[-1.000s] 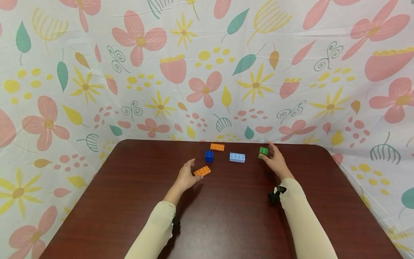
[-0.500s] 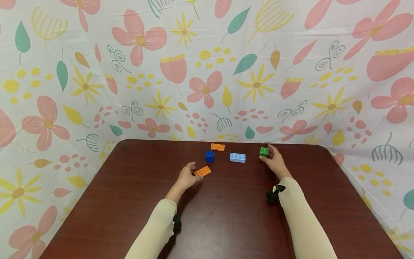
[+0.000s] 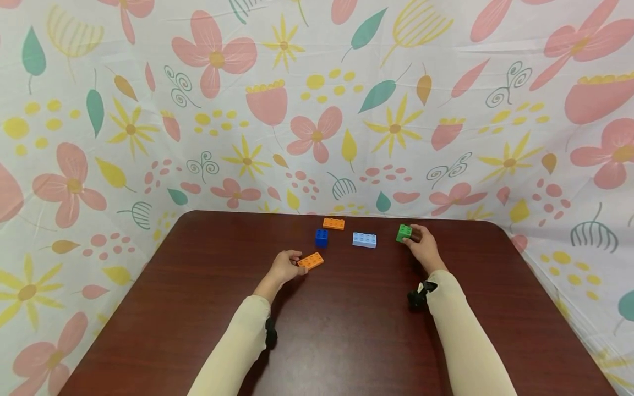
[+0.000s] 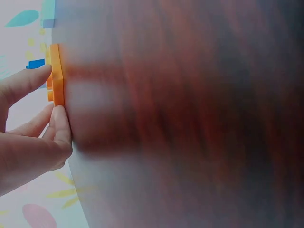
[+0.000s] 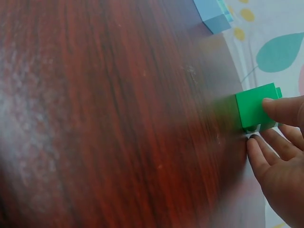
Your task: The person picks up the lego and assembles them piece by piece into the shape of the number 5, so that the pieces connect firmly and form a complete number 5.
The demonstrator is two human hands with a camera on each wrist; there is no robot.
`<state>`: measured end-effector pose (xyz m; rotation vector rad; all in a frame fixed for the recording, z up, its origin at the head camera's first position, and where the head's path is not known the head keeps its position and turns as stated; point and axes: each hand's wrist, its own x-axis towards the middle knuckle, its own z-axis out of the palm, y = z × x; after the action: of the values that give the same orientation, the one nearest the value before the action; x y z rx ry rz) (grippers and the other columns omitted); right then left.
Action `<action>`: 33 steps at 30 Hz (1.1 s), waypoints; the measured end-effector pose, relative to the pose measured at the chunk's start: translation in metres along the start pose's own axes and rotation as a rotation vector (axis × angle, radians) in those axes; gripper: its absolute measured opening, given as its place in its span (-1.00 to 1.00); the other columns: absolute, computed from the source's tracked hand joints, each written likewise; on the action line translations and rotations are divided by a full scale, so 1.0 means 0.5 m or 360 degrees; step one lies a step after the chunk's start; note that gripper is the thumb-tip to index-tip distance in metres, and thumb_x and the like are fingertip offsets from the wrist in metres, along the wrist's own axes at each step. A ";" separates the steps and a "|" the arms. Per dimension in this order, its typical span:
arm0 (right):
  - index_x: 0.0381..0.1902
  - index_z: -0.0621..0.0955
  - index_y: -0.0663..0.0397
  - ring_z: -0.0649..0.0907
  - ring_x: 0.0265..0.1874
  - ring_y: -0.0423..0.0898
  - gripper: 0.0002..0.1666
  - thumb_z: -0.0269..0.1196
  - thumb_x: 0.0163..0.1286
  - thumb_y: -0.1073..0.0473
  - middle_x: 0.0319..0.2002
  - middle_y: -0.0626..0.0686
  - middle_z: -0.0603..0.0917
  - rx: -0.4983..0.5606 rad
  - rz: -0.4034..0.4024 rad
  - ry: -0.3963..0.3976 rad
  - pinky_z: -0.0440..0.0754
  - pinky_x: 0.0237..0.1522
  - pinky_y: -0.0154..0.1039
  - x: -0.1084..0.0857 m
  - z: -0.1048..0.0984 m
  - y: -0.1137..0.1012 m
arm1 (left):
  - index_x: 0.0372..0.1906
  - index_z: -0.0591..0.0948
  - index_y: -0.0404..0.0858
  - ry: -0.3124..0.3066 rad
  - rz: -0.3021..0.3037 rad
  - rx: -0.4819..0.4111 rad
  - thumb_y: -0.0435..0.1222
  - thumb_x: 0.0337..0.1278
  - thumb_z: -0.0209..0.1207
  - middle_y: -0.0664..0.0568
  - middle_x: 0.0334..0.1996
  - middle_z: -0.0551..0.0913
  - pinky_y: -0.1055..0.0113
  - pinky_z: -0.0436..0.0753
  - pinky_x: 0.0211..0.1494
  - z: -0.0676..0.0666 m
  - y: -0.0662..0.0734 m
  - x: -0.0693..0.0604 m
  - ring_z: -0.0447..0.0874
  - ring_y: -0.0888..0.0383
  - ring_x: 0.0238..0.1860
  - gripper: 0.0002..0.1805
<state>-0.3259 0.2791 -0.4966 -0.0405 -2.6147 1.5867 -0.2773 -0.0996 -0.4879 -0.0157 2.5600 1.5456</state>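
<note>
My left hand [image 3: 286, 267] pinches a flat orange toy building brick [image 3: 311, 260] by its near-left end. In the left wrist view the thumb lies on the studded side of the orange brick [image 4: 57, 78], with fingertips at its end. At the right, my right hand [image 3: 425, 249] holds a green building brick [image 3: 403, 233] between thumb and fingers. The right wrist view shows the thumb on a side face of the green brick [image 5: 254, 108]; some fingers are partly hidden behind it.
Between the hands stand a dark blue brick [image 3: 321, 238] and a light blue brick [image 3: 364, 240]. Another flat orange brick [image 3: 334, 224] lies near the back edge of the dark wooden table [image 3: 342, 330]. A flower-patterned cloth [image 3: 317, 110] hangs behind.
The fingers of my left hand have closed in on the orange brick. My right hand's fingers have closed on the green brick, which is now turned slightly. The other bricks have stayed put.
</note>
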 end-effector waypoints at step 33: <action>0.31 0.30 0.32 0.38 0.24 0.29 -0.43 0.17 0.41 0.28 0.23 0.40 0.38 0.0040 0.0012 0.0102 0.36 0.23 0.14 -0.012 -0.002 0.004 | -0.11 0.67 -0.31 0.0046 -0.0040 0.0142 -0.51 -0.14 0.39 -0.13 -0.18 0.50 0.19 0.51 -0.16 0.012 0.012 0.001 0.43 -0.02 -0.19 -0.64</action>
<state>-0.3200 0.2808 -0.4983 -0.0983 -2.5490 1.5933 -0.2777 -0.0914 -0.4854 -0.0605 2.6376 1.4314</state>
